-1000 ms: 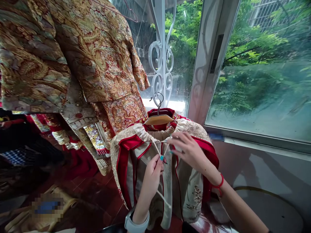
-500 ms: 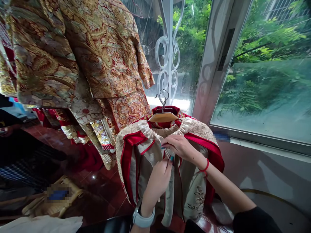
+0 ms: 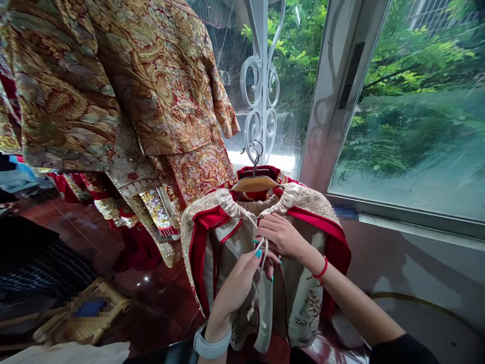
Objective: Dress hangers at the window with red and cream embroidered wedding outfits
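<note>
A cream garment with red trim and beaded embroidery (image 3: 308, 303) hangs on a wooden hanger (image 3: 254, 184), with a gathered collar at its neck. From that collar a white drawstring cord (image 3: 264, 248) comes down, forming a loop at my fingers; its knotted ends dangle lower. My left hand (image 3: 242, 277), with a pale watch band at the wrist, pinches the cord between thumb and fingers. Just above it on the right, my right hand (image 3: 282, 235) is closed on the cord near the collar, its fingertips partly hidden. A red string bracelet is on that wrist.
Gold-and-red brocade garments (image 3: 166, 91) hang at left. Behind the hanger stands a white scrolled metal bar (image 3: 261, 91), with a window (image 3: 409, 116) to the right. A bamboo chair (image 3: 117, 306) is at lower left, near a person's dark clothing (image 3: 28, 247).
My left hand has shifted slightly left and turned, its fingers now showing beneath the cord. The cord now shows as a loop between my hands. My right hand has moved slightly right.
</note>
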`<state>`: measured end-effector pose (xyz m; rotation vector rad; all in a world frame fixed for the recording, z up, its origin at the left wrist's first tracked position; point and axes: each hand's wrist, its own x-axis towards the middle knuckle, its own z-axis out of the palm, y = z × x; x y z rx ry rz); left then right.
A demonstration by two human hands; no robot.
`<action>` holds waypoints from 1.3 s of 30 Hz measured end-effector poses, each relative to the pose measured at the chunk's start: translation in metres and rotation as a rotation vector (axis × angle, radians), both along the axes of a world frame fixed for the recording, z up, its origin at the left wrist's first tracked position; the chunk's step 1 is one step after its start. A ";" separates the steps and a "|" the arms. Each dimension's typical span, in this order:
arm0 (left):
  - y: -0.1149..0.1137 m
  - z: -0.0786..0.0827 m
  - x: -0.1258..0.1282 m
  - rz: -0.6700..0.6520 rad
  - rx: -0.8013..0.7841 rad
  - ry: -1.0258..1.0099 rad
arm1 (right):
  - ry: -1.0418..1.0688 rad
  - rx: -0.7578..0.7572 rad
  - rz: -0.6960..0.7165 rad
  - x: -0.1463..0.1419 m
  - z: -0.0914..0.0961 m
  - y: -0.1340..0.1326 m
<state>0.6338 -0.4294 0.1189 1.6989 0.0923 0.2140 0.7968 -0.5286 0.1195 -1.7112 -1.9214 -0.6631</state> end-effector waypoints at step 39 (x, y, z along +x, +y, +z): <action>0.047 0.093 -0.009 0.316 0.638 -0.442 | 0.535 0.616 -0.094 0.013 0.013 -0.024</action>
